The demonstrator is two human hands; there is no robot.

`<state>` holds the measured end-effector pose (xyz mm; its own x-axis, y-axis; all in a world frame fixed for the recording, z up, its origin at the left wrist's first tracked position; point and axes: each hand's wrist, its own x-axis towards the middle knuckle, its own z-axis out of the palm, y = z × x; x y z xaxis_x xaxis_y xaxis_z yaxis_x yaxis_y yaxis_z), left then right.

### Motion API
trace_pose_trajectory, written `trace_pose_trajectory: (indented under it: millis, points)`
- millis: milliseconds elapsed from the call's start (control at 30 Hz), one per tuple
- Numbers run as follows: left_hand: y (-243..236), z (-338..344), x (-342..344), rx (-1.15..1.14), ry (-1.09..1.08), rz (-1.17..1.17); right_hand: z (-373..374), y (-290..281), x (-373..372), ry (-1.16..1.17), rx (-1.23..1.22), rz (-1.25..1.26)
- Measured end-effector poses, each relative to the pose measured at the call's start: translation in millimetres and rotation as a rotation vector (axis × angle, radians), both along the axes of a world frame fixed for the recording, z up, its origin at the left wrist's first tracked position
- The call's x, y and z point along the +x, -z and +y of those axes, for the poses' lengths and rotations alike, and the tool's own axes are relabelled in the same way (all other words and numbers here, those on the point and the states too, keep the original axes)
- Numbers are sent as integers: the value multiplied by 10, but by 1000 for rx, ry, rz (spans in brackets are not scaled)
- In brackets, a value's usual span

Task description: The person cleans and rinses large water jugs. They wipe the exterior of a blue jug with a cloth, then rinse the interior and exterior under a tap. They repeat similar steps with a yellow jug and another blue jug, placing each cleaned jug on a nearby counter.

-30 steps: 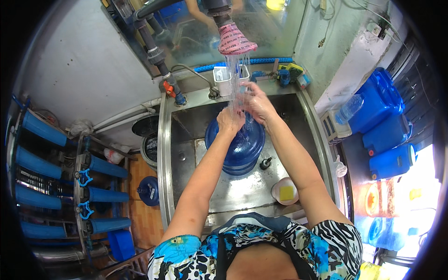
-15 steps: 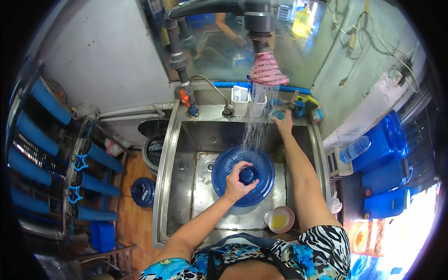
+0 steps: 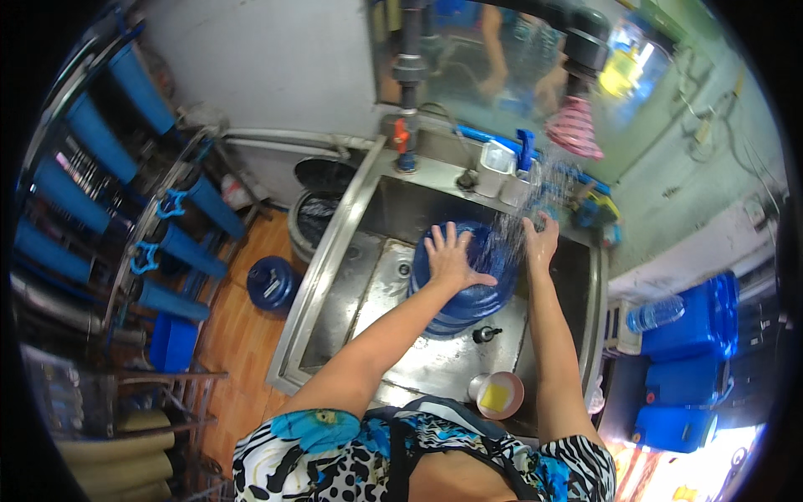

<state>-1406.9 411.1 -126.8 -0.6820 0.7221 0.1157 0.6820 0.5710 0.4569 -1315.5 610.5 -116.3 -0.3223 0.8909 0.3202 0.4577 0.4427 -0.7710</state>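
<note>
A large blue water jug (image 3: pixel 452 311) stands in the steel sink (image 3: pixel 366 188). My left hand (image 3: pixel 452 259) lies over its top with fingers spread. My right hand (image 3: pixel 540 238) is raised right of the jug, beside the falling water, fingers curled; what they hold is hard to make out. Water sprays from a pipe outlet wrapped in pink material (image 3: pixel 574 130). At the sink's front sit a bowl (image 3: pixel 514 400) with a yellow sponge (image 3: pixel 494 396) and, behind it, a small black fitting (image 3: pixel 486 334).
Blue filter housings (image 3: pixel 209 209) line the left, above a wooden-look floor (image 3: pixel 234 351) with another jug (image 3: pixel 269 284) and a lidded bin (image 3: pixel 309 219). White containers (image 3: pixel 495 167) stand on the back ledge. Blue containers (image 3: pixel 686 376) and a plastic bottle (image 3: pixel 655 314) are at right.
My hands came apart: the left moved down onto the jug and then spread its fingers; the right moved rightward to the back. The view has swung, shifting the pipe outlet rightward in frame.
</note>
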Motion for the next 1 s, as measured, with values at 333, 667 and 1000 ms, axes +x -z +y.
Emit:
trace_pose_trajectory:
  millis: [333,667,1000]
  points:
    - [139,-125,-165,21,6,-96,-1228,-133,9,-503,602,-15]
    - [-12,-381,-34,8,88,-179,-971,-709,-194,-674,226,-787]
    - [38,-238,-51,-79,32,-174,-1203,-137,-284,-563,306,10]
